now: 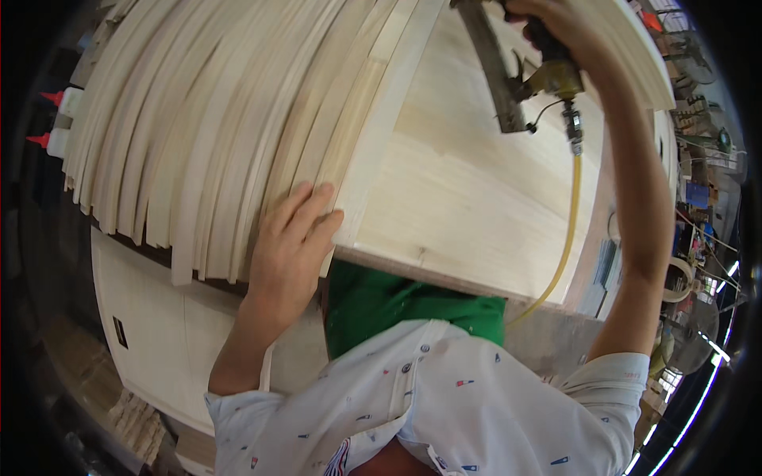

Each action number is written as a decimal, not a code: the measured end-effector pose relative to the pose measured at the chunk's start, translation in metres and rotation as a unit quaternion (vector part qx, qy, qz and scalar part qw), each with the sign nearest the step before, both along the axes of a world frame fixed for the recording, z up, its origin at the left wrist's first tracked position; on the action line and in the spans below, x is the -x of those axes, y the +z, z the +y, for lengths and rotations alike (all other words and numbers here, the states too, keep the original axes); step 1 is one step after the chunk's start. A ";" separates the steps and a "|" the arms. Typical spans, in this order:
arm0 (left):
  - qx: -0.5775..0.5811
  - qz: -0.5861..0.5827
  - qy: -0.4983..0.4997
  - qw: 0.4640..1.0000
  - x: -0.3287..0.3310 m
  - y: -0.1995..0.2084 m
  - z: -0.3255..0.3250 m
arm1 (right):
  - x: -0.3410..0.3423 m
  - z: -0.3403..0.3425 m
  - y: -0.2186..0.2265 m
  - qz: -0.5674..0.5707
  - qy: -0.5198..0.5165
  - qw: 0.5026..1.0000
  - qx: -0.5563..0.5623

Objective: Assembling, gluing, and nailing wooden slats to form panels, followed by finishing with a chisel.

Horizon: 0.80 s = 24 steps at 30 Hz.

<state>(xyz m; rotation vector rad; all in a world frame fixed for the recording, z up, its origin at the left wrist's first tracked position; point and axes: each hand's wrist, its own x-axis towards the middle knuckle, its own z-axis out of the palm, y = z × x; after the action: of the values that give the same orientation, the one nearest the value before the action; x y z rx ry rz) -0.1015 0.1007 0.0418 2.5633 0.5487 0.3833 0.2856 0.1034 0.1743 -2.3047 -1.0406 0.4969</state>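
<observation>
My right hand [575,36] is wrapped round the dark grip of an air nail gun [556,79], held over the far part of a pale wooden panel [468,190]. Its long metal magazine slants above the board, and a yellow air hose [573,214] hangs from its fitting. The gun's nose is cut off by the upper edge. My left hand [287,250] lies with fingers stretched out over the near ends of narrow wooden strips [345,151], beside a pale strip [381,151] along the panel's left edge. Nothing is gripped in it.
Many more wooden strips [182,135] lie side by side on the left. Two white glue bottles [59,143] with red tips stand past them. A white panel with a dark slot [159,333] is lower left. Fans and shelves with clutter line the right side.
</observation>
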 end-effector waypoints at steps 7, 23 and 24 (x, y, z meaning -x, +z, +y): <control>-0.007 0.026 0.017 0.999 0.005 0.006 0.000 | 0.018 0.001 -0.004 -0.079 0.032 0.996 0.014; -0.079 -0.052 -0.045 0.995 -0.102 0.002 0.040 | 0.002 -0.019 0.008 -0.093 0.059 0.994 -0.006; -0.103 -0.054 -0.061 0.991 -0.114 -0.005 0.048 | 0.012 -0.019 0.014 -0.077 0.036 0.996 0.009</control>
<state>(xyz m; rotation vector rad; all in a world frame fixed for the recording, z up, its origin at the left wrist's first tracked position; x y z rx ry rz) 0.0124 0.1487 0.0372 2.7369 0.3258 0.5587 0.2732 0.0846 0.1886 -2.3583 -1.2006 0.3619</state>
